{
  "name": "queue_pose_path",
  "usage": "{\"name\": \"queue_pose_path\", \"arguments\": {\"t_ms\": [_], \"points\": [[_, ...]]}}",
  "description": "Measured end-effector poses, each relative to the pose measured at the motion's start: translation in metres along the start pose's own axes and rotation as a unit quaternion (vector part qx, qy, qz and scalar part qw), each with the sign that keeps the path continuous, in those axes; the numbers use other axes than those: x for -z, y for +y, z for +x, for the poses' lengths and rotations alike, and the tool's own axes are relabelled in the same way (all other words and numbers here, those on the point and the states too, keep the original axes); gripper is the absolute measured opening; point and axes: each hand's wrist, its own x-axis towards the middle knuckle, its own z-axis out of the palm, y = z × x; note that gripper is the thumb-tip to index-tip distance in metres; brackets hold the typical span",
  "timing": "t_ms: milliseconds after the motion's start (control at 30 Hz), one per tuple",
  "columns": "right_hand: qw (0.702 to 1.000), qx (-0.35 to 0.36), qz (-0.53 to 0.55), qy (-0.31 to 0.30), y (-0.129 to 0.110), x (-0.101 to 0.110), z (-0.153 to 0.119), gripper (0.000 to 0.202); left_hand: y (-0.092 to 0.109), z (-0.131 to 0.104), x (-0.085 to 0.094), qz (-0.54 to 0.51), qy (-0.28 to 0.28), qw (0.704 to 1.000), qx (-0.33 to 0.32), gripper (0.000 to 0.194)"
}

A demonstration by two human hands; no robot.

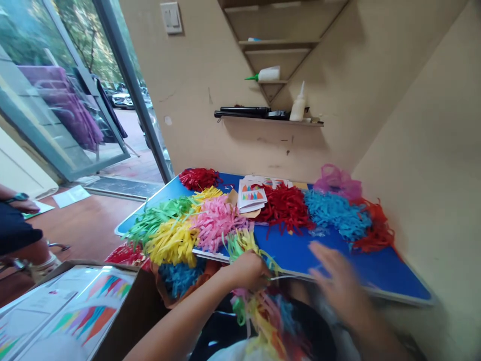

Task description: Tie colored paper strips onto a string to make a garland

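My left hand [252,271] is closed around a bundle of multicolored tassel strips [263,316], which hangs down over my lap. Green and yellow ends stick up above the fist. A thin white string [289,276] stretches from this fist toward my right hand [336,281]. That hand is blurred, its fingers stretched out and apart; whether the string touches it is unclear. Before me on the blue table [285,253] lie bunches of tassels: green [161,215], yellow [173,243], pink [216,220], red [285,205], light blue [338,215] and orange-red [378,230].
Printed cards [251,198] lie among the bunches. An open cardboard box [145,301] of printed packs stands at lower left. Squeeze bottles [298,108] sit on wall shelves. At the left edge is another person's hand [28,204]; beyond it is a glass door.
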Motion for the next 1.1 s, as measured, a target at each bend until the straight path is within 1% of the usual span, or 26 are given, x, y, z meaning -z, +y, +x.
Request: {"name": "queue_pose_path", "arguments": {"t_ms": [33,67,100,133,167,233,300,333,367,433,467,500,533,567,633,700,733,767,800,833,900,933,967,1000,1033,1100], "points": [[0.997,0.008,0.047,-0.059,-0.018,-0.021,-0.001,0.043,0.004,0.007,0.001,-0.008,0.009,1.0,-0.005,0.004],[0.989,-0.001,0.095,-0.117,-0.032,-0.04,-0.002,0.041,0.008,0.011,0.003,-0.017,0.025,1.0,-0.005,0.006],[0.975,-0.033,0.146,-0.161,-0.041,-0.056,-0.002,0.035,0.01,0.013,0.005,-0.027,0.049,0.998,0.001,0.011],[0.959,-0.07,0.196,-0.191,-0.044,-0.068,-0.003,0.034,0.011,0.01,0.006,-0.039,0.081,0.996,0.018,0.018],[0.941,-0.111,0.249,-0.201,-0.041,-0.076,-0.004,0.039,0.011,0.005,0.005,-0.052,0.117,0.991,0.045,0.023],[0.896,-0.197,0.357,-0.175,-0.027,-0.082,-0.007,0.049,0.008,-0.016,-0.004,-0.078,0.187,0.971,0.124,0.027],[0.835,-0.28,0.459,-0.122,-0.011,-0.077,-0.012,0.05,0.004,-0.043,-0.028,-0.104,0.23,0.943,0.219,0.034],[0.8,-0.311,0.503,-0.098,-0.006,-0.073,-0.014,0.049,0.003,-0.056,-0.044,-0.116,0.236,0.929,0.26,0.036],[0.768,-0.333,0.543,-0.075,-0.004,-0.067,-0.015,0.047,0.002,-0.067,-0.061,-0.131,0.23,0.919,0.292,0.03],[0.714,-0.349,0.606,-0.036,-0.007,-0.056,-0.015,0.045,0.0,-0.085,-0.094,-0.161,0.199,0.91,0.327,0.006],[0.693,-0.349,0.631,-0.019,-0.011,-0.051,-0.013,0.045,0.0,-0.09,-0.107,-0.175,0.18,0.907,0.338,0.007],[0.674,-0.349,0.651,-0.006,-0.016,-0.046,-0.01,0.046,-0.001,-0.094,-0.117,-0.189,0.161,0.905,0.344,0.018],[0.658,-0.349,0.667,0.006,-0.02,-0.041,-0.007,0.046,-0.001,-0.096,-0.124,-0.204,0.144,0.904,0.348,0.024],[0.646,-0.349,0.678,0.016,-0.023,-0.037,-0.004,0.047,-0.001,-0.097,-0.126,-0.221,0.127,0.902,0.349,0.025],[0.633,-0.349,0.69,0.034,-0.026,-0.03,0.002,0.047,0.001,-0.1,-0.121,-0.264,0.088,0.897,0.343,0.019],[0.632,-0.361,0.684,0.047,-0.023,-0.025,0.005,0.048,0.003,-0.108,-0.104,-0.305,0.051,0.891,0.332,0.025],[0.637,-0.368,0.675,0.054,-0.021,-0.024,0.006,0.048,0.004,-0.113,-0.093,-0.328,0.054,0.886,0.322,0.033],[0.644,-0.373,0.665,0.062,-0.019,-0.025,0.005,0.048,0.004,-0.12,-0.08,-0.354,0.081,0.879,0.31,0.041],[0.655,-0.374,0.653,0.067,-0.017,-0.027,0.004,0.047,0.003,-0.128,-0.066,-0.385,0.131,0.864,0.297,0.046],[0.672,-0.369,0.64,0.062,-0.017,-0.03,0.003,0.045,0.0,-0.136,-0.052,-0.418,0.204,0.838,0.285,0.045],[0.716,-0.351,0.603,0.031,-0.021,-0.04,0.0,0.04,-0.008,-0.152,-0.025,-0.454,0.361,0.762,0.288,0.041],[0.744,-0.338,0.577,0.005,-0.025,-0.045,0.0,0.04,-0.013,-0.159,-0.014,-0.45,0.422,0.728,0.299,0.042],[0.773,-0.322,0.546,-0.027,-0.031,-0.05,0.0,0.041,-0.017,-0.167,-0.004,-0.433,0.469,0.703,0.313,0.041],[0.801,-0.3,0.514,-0.058,-0.037,-0.053,0.001,0.041,-0.02,-0.174,0.005,-0.409,0.503,0.689,0.324,0.04],[0.826,-0.274,0.485,-0.086,-0.044,-0.056,0.003,0.042,-0.022,-0.182,0.012,-0.387,0.527,0.682,0.328,0.038],[0.867,-0.217,0.434,-0.117,-0.056,-0.058,0.008,0.044,-0.022,-0.197,0.022,-0.36,0.566,0.67,0.319,0.037]]}}
